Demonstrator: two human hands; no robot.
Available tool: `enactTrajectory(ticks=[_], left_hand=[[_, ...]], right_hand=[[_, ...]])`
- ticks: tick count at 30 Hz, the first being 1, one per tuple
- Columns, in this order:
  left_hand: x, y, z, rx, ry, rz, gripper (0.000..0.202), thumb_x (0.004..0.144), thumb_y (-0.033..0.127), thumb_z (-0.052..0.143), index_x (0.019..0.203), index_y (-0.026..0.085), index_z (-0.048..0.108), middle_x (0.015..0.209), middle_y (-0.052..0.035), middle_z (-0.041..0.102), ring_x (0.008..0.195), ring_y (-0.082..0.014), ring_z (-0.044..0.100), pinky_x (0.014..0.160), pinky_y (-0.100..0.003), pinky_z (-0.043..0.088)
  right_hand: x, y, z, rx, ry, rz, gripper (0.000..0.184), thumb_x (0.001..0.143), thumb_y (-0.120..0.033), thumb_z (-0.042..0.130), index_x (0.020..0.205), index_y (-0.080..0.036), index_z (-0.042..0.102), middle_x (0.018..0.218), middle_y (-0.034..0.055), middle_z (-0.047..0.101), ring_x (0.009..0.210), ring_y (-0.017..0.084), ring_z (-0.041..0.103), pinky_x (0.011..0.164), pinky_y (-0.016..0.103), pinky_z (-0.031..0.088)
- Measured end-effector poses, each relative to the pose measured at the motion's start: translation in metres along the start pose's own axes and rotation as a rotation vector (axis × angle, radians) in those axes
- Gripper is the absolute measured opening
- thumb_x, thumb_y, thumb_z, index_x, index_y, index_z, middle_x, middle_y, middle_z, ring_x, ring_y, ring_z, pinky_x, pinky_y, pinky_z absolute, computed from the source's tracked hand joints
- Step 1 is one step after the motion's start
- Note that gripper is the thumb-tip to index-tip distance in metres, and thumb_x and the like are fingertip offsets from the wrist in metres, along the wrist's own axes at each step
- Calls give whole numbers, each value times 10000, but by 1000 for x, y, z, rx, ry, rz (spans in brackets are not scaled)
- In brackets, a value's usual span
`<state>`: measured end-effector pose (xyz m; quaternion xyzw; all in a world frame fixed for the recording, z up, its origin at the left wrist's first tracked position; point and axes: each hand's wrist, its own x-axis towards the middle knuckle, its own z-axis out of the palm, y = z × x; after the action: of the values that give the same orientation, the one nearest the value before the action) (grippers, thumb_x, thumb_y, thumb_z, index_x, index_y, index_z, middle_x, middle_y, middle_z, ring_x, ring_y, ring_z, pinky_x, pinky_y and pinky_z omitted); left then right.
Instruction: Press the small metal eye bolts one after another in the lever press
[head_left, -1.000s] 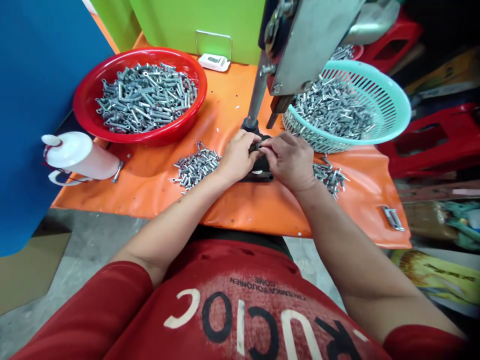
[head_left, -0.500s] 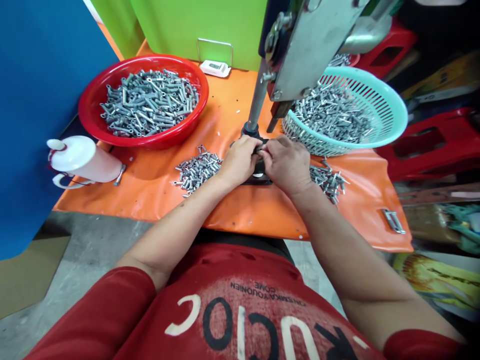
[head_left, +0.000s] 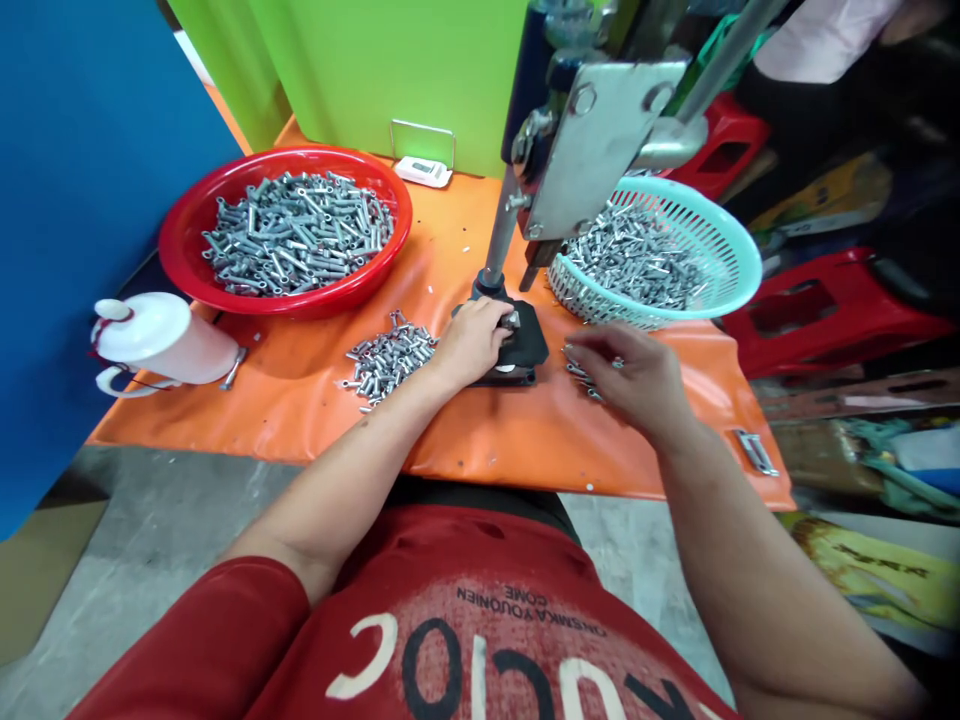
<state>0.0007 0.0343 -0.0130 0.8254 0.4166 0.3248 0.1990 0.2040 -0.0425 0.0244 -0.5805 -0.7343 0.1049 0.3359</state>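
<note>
My left hand [head_left: 474,342] rests over the black base [head_left: 529,340] of the hand press. Its fingertips are closed around a small metal spot [head_left: 511,320] on that base; what they pinch is partly hidden. To the right, my right hand [head_left: 634,375] hovers at a small pile of metal pins [head_left: 577,372], its thumb and fingers apart and curved over them. The hand covers most of that pile. Left of the press base lies another small pile of metal sleeves with ringed ends [head_left: 390,358].
A red basin [head_left: 176,240] heaped with metal parts stands at the back left, near a white lidded jug [head_left: 187,340]. The press column [head_left: 501,230] and head [head_left: 600,140] rise behind my hands. A mint plastic basket [head_left: 739,270] of pins stands right, with loose parts [head_left: 756,452] near the table's edge.
My right hand has left the press base and moved right to the pile of pins. My left hand stays at the base. The camera view has shifted slightly.
</note>
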Motion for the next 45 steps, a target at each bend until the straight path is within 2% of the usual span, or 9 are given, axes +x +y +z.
enactTrajectory(ticks=[3,8,13,18,22,25,32,37,45], left_hand=[[1,1,0,2,8,-8,235,790,114,554,1014,173,598,1037,-64,639,1000,-209,564,912,-357,439],[5,3,6,-59,21,-87,243,738,169,634,977,180,592,946,-45,637,904,-199,574,847,-352,461],[-1,12,9,-44,136,-77,311,745,241,655,1031,169,556,1003,-71,596,958,-216,539,873,-373,443],[-29,44,1,116,158,86,281,827,264,551,1089,165,557,1111,-116,542,1071,-263,463,916,-421,393],[-51,72,6,129,-24,296,281,873,334,498,1091,182,589,1050,-100,593,1002,-250,485,839,-389,398],[-57,77,13,99,-107,292,241,914,301,424,944,190,636,872,-78,627,860,-211,520,746,-352,393],[-38,54,5,-194,101,6,103,870,269,538,863,215,625,830,-38,630,823,-172,559,762,-315,433],[-12,29,10,-298,338,-244,241,723,231,718,933,192,607,943,-39,575,876,-169,541,762,-292,466],[-4,12,24,-406,354,-302,56,757,142,650,786,171,612,837,-6,531,763,-116,517,688,-233,452]], right_hand=[[-31,20,-25,-72,-98,45,182,834,-354,586,881,-205,680,829,28,664,717,136,603,659,257,463],[-70,60,-51,-206,3,333,260,832,-424,563,861,-191,673,803,39,668,666,143,594,588,257,446],[-92,66,-45,-393,-200,313,228,829,-395,563,912,-215,675,900,46,644,683,142,602,613,264,451],[-98,58,-35,-375,-179,243,223,865,-382,527,897,-194,641,902,62,627,731,156,609,655,274,469],[-85,28,-33,-136,-168,69,139,873,-315,536,915,-199,600,880,54,633,808,156,604,713,274,488],[-67,0,-25,35,-117,-63,69,840,-257,585,894,-216,596,874,49,624,816,157,595,722,287,499],[-10,-13,19,542,-25,202,173,835,-359,586,862,-190,610,769,29,632,678,129,594,615,260,505],[38,-9,33,375,114,57,166,832,-349,584,834,-185,608,773,17,601,710,123,558,655,260,462],[62,-13,32,139,-35,-208,106,861,-260,542,834,-175,600,822,44,583,788,145,550,701,273,440]])
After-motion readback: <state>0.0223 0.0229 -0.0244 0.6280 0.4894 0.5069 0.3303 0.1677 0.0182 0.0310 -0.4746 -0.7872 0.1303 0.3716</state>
